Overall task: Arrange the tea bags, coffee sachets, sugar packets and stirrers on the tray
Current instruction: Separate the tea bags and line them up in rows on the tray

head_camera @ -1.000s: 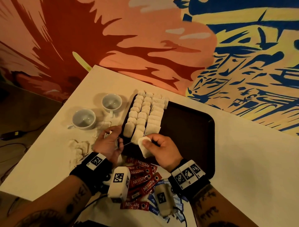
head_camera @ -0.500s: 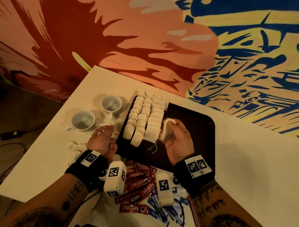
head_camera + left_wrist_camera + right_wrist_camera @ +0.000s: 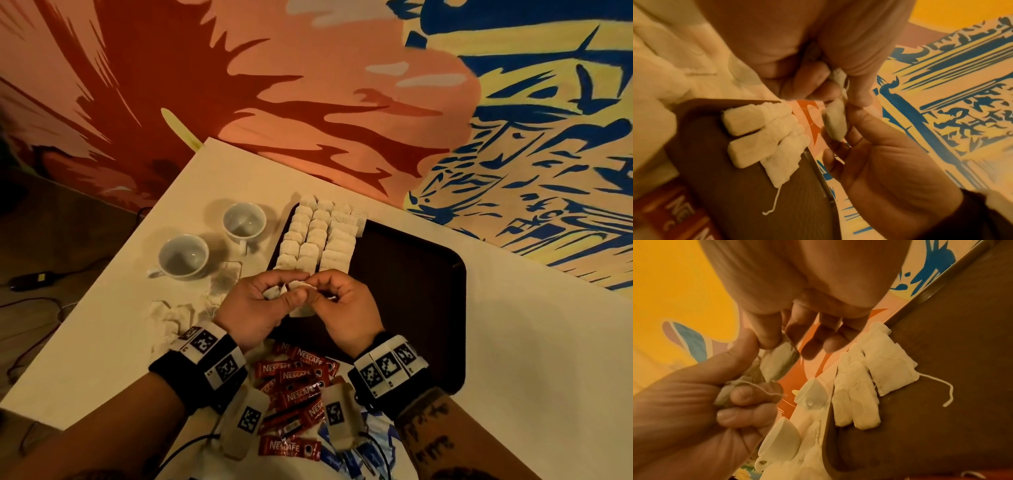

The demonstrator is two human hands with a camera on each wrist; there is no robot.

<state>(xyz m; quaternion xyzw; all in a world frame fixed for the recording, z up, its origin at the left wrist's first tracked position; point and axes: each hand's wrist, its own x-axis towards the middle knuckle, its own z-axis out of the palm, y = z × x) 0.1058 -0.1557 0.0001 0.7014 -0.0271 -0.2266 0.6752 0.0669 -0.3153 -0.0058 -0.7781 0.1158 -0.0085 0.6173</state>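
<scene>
- Both hands meet over the tray's (image 3: pixel 428 274) 6 o'clock edge: left hand (image 3: pixel 253 305) and right hand (image 3: pixel 346 308) each pinching one tea bag (image 3: pixel 301 298).
- I advise tucking its string, then seating it flush beside the rows (image 3: pixel 318 236).

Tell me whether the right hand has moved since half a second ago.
Yes. The right hand has come back toward the person and leftward, from beside the tea bag rows to the tray's near-left part, where it meets the left hand on one tea bag.
</scene>
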